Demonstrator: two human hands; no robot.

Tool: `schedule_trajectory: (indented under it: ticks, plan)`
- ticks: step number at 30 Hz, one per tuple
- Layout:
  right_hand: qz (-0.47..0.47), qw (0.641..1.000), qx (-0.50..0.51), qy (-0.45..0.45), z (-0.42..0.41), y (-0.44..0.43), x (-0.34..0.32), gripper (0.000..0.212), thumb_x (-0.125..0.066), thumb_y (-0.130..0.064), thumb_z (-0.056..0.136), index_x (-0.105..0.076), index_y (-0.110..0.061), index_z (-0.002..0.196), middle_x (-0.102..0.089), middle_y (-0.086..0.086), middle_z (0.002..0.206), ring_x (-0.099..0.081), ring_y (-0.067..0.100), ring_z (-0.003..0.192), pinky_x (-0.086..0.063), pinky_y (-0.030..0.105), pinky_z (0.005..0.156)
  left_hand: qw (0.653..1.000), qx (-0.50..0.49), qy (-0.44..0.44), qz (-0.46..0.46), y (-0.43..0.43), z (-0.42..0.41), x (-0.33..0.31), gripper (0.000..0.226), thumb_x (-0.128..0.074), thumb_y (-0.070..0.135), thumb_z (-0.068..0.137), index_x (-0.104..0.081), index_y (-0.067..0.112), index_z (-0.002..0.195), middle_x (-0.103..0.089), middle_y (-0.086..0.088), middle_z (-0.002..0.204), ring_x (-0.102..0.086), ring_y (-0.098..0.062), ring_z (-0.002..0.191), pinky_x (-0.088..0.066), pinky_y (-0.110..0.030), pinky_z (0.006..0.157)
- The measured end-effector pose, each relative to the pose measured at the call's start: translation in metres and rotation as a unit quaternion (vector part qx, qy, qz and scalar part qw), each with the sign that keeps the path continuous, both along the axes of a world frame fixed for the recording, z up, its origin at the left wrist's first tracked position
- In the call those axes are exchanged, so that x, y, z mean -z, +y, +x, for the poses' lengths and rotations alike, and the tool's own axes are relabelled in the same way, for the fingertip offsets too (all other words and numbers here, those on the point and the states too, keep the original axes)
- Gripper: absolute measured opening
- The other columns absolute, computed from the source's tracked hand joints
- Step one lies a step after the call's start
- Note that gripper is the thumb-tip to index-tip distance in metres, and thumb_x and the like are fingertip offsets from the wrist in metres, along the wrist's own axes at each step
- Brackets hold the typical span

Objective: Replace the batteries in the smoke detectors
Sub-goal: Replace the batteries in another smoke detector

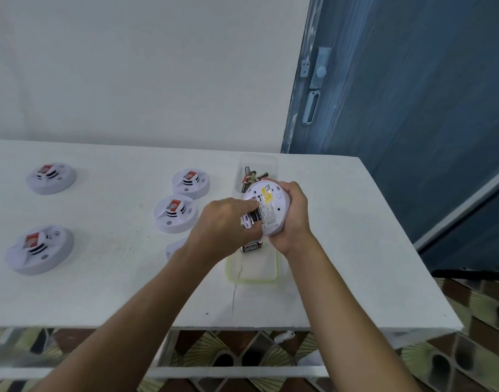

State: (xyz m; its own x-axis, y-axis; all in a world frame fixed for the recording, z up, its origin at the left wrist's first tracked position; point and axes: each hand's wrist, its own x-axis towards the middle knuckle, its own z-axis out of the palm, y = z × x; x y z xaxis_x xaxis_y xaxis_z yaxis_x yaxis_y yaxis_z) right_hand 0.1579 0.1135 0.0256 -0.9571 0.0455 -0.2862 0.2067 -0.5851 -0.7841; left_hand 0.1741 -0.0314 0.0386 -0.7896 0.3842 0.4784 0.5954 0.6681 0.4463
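Observation:
My right hand (292, 219) grips a white smoke detector (269, 206), held above the table with its labelled back facing me. My left hand (224, 226) presses its fingers into the detector's open battery bay, where a dark battery (254, 216) shows; whether the fingers pinch it is unclear. Below the hands, a black battery (251, 247) lies in a clear tray with a yellowish rim (252, 278). A second clear tray (272, 165) behind the detector holds several batteries (249, 176).
Several other white smoke detectors with red stickers lie on the white table (341, 264): one at far left (50, 178), one at near left (39, 250), two in the middle (190, 183) (175, 214). A loose white cover (174, 247) peeks from behind my left forearm. A blue door (412, 108) stands at right.

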Motion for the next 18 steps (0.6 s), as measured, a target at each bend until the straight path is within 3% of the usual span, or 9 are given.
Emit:
schedule_trajectory:
  ticks: [3,10,15,18]
  plan:
    - [0.011,1.000,-0.007,-0.005,-0.002,0.005,-0.003,0.040,-0.039,-0.035,0.094,-0.072,-0.015,0.083,-0.067,0.008,0.079,-0.064,0.023,0.071,-0.050,0.028,0.062,1.000,0.007,0.027,-0.012,0.005,-0.004,0.005,0.046,-0.054,0.042,0.068,-0.077,0.007,0.088,-0.072,-0.010,0.070,-0.067,-0.027,0.061,-0.055,-0.036,0.050]
    - [0.012,1.000,-0.014,-0.012,-0.004,0.011,-0.003,0.039,-0.037,-0.032,0.095,-0.068,-0.011,0.083,-0.066,0.009,0.071,-0.062,0.023,0.061,-0.049,0.024,0.055,1.000,0.010,0.014,-0.024,0.013,-0.010,0.015,0.045,-0.055,0.040,0.070,-0.078,0.008,0.091,-0.075,-0.008,0.080,-0.069,-0.024,0.067,-0.054,-0.026,0.056]
    - [0.019,1.000,-0.004,-0.019,-0.005,0.012,0.001,0.035,-0.039,-0.034,0.093,-0.066,-0.012,0.092,-0.066,0.010,0.080,-0.063,0.023,0.072,-0.050,0.027,0.063,1.000,0.008,-0.009,-0.007,0.014,-0.015,0.021,0.047,-0.056,0.041,0.070,-0.077,0.009,0.098,-0.075,-0.007,0.083,-0.069,-0.026,0.072,-0.057,-0.032,0.062]
    - [0.018,1.000,-0.004,-0.012,-0.007,0.015,0.003,0.034,-0.041,-0.035,0.091,-0.066,-0.013,0.095,-0.065,0.011,0.085,-0.063,0.024,0.075,-0.050,0.030,0.065,0.999,0.001,-0.029,0.026,0.014,-0.017,0.020,0.046,-0.066,0.042,0.070,-0.074,0.014,0.104,-0.073,-0.001,0.095,-0.067,-0.019,0.081,-0.056,-0.030,0.069]
